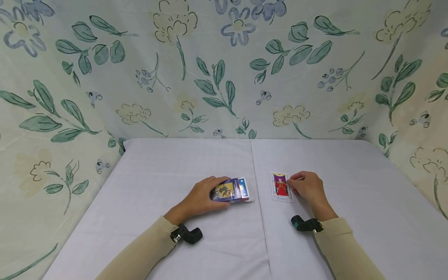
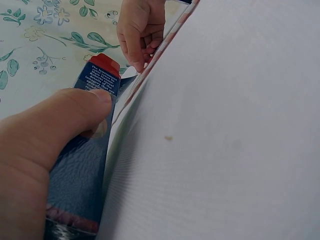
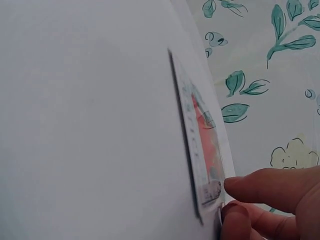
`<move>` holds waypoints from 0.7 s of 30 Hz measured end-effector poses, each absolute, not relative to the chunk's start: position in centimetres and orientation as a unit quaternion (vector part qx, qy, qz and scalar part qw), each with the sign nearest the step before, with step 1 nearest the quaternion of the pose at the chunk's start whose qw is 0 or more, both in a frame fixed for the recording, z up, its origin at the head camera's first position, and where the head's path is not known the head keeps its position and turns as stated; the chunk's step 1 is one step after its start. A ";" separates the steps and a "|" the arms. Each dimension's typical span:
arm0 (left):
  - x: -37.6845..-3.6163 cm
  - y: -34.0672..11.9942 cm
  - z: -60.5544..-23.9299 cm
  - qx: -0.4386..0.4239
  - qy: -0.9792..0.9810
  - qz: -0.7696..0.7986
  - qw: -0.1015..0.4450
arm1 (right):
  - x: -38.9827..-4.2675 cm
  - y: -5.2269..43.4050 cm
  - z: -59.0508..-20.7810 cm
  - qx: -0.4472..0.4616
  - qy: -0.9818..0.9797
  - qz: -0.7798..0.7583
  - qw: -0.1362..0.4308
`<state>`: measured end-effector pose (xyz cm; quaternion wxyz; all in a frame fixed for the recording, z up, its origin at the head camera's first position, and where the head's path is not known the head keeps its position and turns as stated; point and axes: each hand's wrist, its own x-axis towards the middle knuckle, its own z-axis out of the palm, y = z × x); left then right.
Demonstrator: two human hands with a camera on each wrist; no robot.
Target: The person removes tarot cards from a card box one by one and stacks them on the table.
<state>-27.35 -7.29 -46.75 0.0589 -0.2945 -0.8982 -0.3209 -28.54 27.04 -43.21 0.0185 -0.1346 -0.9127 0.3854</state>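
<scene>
A blue, printed card box (image 1: pixel 224 191) with a yellow picture lies along my left hand (image 1: pixel 203 196), which grips it by the sides. In the left wrist view the thumb presses on the box's narrow side (image 2: pixel 75 172), and a red flap (image 2: pixel 105 64) sticks out at the far end. To the right, a tarot card (image 1: pixel 280 187) shows a red-robed figure on purple inside a white border. My right hand (image 1: pixel 311 190) pinches the right edge of this card between thumb and fingers. The box's underside is hidden.
A white cloth (image 1: pixel 196 155) with a fold line covers the table under both hands. Floral fabric (image 1: pixel 224 77) hangs behind and at the sides. Black wrist cameras (image 1: pixel 190 235) sit on both sleeves.
</scene>
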 end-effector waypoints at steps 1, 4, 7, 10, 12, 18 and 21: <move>-27.4 -7.3 -46.7 -0.294 -0.899 -0.320 0.059 | -28.5 27.0 -43.2 -0.135 -0.913 0.385 0.019; -27.3 -7.3 -46.7 -0.294 -0.899 -0.320 0.058 | -28.5 27.0 -43.2 -0.137 -0.914 0.382 0.021; -27.3 -7.3 -46.7 -0.295 -0.898 -0.320 0.059 | -28.6 27.0 -43.3 -0.139 -0.915 0.378 0.022; -27.3 -7.3 -46.8 -0.296 -0.898 -0.321 0.060 | -28.8 27.0 -43.4 -0.140 -0.916 0.374 0.023; -27.3 -7.3 -46.8 -0.296 -0.897 -0.321 0.062 | -28.8 27.0 -43.5 -0.141 -0.917 0.374 0.023; -27.4 -7.3 -46.8 -0.296 -0.898 -0.320 0.062 | -28.9 27.1 -43.5 -0.139 -0.917 0.373 0.024; -27.4 -7.3 -46.8 -0.297 -0.897 -0.322 0.060 | -28.9 27.1 -43.4 -0.139 -0.917 0.373 0.025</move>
